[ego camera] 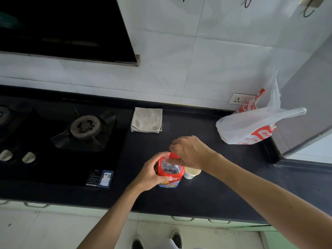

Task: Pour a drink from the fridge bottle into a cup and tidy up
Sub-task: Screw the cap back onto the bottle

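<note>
Black kitchen countertop, white-tiled wall behind; black gas hob set in at left. Item 1: clear plastic bottle with red label and dark drink, upright near the front edge, body clasped by the left hand. Item 2: red screw cap at the bottle's top, pinched by the curled fingers of the right hand. Item 3: white paper cup, upright, just beside the bottle on its right. Also: folded grey cloth beside the hob; white-and-red plastic bag at far right

Bare countertop right of cup; folded cloth behind, plastic bag far right, gas hob left.
</note>
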Demonstrator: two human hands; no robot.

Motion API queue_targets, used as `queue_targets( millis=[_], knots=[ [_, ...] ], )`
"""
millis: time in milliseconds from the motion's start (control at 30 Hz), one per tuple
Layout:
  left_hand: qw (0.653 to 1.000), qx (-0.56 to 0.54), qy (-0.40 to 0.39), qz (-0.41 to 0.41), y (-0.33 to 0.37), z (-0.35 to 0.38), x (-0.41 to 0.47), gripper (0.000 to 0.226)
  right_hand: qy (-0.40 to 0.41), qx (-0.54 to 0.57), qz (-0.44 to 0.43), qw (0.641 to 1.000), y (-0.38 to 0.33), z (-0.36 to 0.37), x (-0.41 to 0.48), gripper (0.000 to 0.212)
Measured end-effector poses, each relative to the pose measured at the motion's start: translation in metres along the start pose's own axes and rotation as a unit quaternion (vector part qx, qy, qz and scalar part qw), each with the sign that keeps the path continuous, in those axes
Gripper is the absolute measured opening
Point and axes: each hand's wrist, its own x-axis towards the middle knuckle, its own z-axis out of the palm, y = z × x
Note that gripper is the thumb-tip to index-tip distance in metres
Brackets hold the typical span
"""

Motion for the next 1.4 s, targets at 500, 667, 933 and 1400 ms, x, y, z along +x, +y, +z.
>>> queue_targets(
  millis=[500, 667, 933, 1400],
  knots=[
    [1.0, -0.004, -0.004, -0.001, -0.001, 0.0, 0.001, 0.076, -0.056, 0.05, -0.07, 0.995, 0.014, -0.005, -0.005, 0.043],
    [1.0, 0.0, -0.004, 0.006, 0.002, 0.0, 0.0, 0.078, -0.013, 0.041, -0.061, 0.997, 0.012, 0.001, -0.006, 0.036],
    [1.0, 0.004, 0.001, 0.02, 0.003, 0.0, -0.001, 0.077, -0.008, -0.055, 0.064, 0.996, -0.006, 0.014, 0.002, 0.063],
    [1.0, 0.004, 0.009, 0.018, 0.001, 0.002, -0.002, 0.079, -0.012, 0.03, -0.024, 0.999, 0.004, 0.01, -0.01, 0.039]
  ],
)
